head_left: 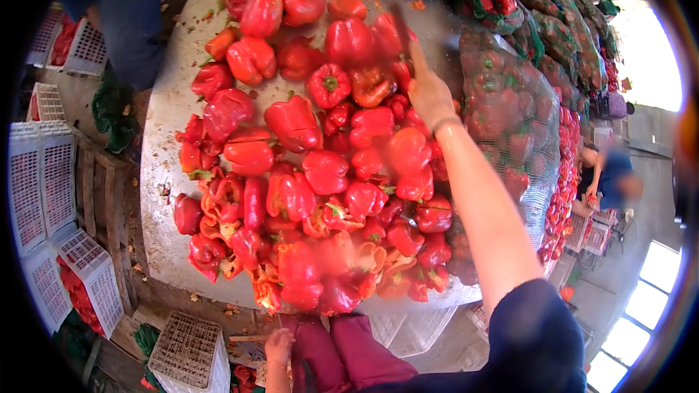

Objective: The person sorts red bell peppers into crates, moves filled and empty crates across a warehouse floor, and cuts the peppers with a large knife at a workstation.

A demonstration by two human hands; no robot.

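Observation:
A big heap of red bell peppers [293, 122] covers the pale metal table [164, 167] in front of me. Some peppers are whole, others are broken open with pale insides showing. My right arm reaches over the heap's right side. My right hand [431, 93] is closed round the wooden handle of a knife [400, 28], whose dark blade is blurred and points away over the far peppers. Low by my thigh, below the table's near edge, my left hand [279, 348] has its fingers curled. A thin wooden stick [249, 338] lines up with it; whether I hold it is unclear.
Right of the heap stands a large mesh sack [502, 105] of peppers, with more net sacks [557, 29] behind. White plastic crates [44, 182] stand at left, another crate [189, 353] near my left hand. One person [127, 14] stands far left; another [611, 178] sits at right.

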